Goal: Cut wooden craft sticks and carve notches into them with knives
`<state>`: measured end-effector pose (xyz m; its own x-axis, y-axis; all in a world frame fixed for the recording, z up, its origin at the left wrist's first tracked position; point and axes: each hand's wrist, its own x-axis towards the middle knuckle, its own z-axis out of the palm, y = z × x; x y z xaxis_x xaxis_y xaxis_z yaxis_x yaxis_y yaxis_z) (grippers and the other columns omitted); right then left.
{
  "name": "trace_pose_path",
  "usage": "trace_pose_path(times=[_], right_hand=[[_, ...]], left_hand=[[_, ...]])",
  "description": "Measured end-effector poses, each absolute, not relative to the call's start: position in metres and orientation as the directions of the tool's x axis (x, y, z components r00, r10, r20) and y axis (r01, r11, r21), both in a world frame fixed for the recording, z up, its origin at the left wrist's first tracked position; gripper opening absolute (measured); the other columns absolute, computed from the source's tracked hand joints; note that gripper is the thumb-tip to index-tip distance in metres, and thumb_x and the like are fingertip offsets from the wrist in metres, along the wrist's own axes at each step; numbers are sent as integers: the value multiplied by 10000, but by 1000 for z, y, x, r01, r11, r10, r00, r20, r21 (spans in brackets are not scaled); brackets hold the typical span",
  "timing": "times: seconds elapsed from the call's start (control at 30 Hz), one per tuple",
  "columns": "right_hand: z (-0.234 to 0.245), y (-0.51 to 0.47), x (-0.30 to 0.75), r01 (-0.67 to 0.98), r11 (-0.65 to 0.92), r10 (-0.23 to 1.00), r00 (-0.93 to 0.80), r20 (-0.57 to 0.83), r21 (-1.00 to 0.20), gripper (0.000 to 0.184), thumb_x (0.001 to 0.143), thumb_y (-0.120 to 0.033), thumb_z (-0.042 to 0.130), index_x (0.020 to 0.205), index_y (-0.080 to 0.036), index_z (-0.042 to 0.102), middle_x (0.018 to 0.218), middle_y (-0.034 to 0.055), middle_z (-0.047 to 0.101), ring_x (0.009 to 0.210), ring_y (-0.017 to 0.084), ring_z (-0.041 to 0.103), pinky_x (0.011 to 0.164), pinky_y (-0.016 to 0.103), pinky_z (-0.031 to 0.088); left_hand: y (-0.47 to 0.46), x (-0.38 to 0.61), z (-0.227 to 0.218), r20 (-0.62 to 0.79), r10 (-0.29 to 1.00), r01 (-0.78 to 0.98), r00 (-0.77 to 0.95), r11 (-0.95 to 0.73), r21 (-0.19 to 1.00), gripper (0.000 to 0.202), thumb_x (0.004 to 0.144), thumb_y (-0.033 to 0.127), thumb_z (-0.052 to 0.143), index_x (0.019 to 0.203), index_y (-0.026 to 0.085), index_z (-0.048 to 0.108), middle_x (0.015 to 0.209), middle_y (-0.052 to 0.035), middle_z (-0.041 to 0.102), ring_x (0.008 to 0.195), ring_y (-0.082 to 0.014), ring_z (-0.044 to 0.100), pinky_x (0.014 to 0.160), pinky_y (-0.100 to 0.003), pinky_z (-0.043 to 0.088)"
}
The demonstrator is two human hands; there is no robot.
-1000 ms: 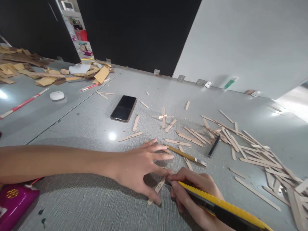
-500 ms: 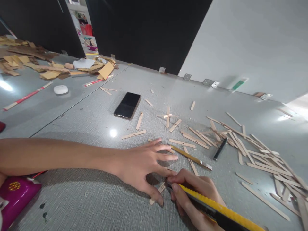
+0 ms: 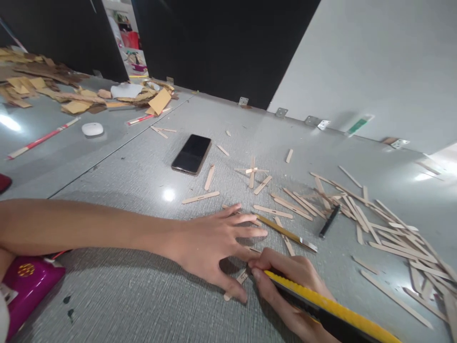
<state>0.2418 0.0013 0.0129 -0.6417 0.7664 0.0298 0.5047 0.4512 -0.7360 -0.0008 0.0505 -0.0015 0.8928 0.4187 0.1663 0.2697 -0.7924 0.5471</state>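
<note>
My left hand lies flat with its fingers spread. Its thumb and index finger press a wooden craft stick with dark marks against the table. My right hand is closed around a yellow and black utility knife, whose tip meets the stick between the left thumb and index finger. The blade itself is hidden by the fingers. Just beyond the left fingertips is a narrow yellowish strip with a metal end, lying among more craft sticks.
Craft sticks are heaped on the right, with a black pen-like tool beside them. A phone lies ahead. A white case and cardboard scraps are at the far left; a purple device is by my left forearm.
The view has shifted slightly, so everything sits a little to the right in it. Both hands keep nearly the same pose, with the knife still at the stick.
</note>
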Motion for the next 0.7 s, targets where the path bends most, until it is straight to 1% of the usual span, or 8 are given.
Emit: trace_pose_path(times=[0.07,0.13,0.3,0.37,0.47,0.53,0.6,0.7], right_hand=[[15,3,241,491,465,744,-668,24,-736,258,1096,-291,516,848,-245,569,631,-88,423,516,94,392,514,251,311],[18,4,239,471,486,713,-701,22,-736,256,1097,-275,507,845,-244,539,647,-89,409,517,93,360,508,254,299],[20,3,234,475,495,680,-733,-15,-728,265,1111,-276,463,847,-250,480,652,-97,374,507,97,279,485,258,282],[18,0,234,509,489,706,-708,-21,-709,284,1116,-297,457,837,-254,477,636,-97,377,506,101,296,496,258,293],[14,-3,237,595,442,777,-627,-44,-671,321,1125,-328,462,814,-255,491,615,-83,466,515,104,403,532,255,333],[11,-3,240,623,404,801,-594,-69,-670,352,1130,-355,468,794,-253,488,594,-83,496,509,101,442,535,249,344],[10,-2,242,617,392,799,-596,-81,-683,363,1127,-381,486,789,-249,502,594,-84,490,518,100,454,536,244,345],[13,-1,243,574,411,765,-640,-75,-708,315,1100,-388,546,826,-241,591,611,-85,478,517,94,422,530,245,340]], left_hand=[[51,-1,-2,149,431,289,890,-787,545,614,912,685,724,1402,317,690,1734,-103,366,1647,-401,202,1309,-706,73],[51,-1,-1,131,428,300,894,-791,533,620,928,691,699,1413,306,684,1738,-103,357,1654,-389,180,1318,-685,61],[51,-1,1,141,418,291,897,-801,523,593,918,678,720,1355,278,724,1721,-114,390,1647,-401,202,1326,-660,90],[51,-1,1,139,423,292,896,-794,533,576,905,675,737,1321,278,743,1720,-114,391,1648,-404,198,1322,-669,83],[50,0,-1,143,429,292,892,-787,544,562,894,666,757,1311,289,748,1731,-108,372,1652,-391,192,1322,-672,70],[50,0,-3,165,432,281,887,-787,549,562,889,655,770,1312,287,747,1730,-110,373,1646,-386,218,1324,-667,71],[50,0,-4,181,431,271,884,-787,555,568,890,652,772,1315,277,746,1726,-118,379,1640,-389,236,1325,-667,72],[51,-1,-2,167,424,271,890,-787,555,577,907,664,743,1337,279,737,1731,-118,368,1647,-394,209,1319,-681,65]])
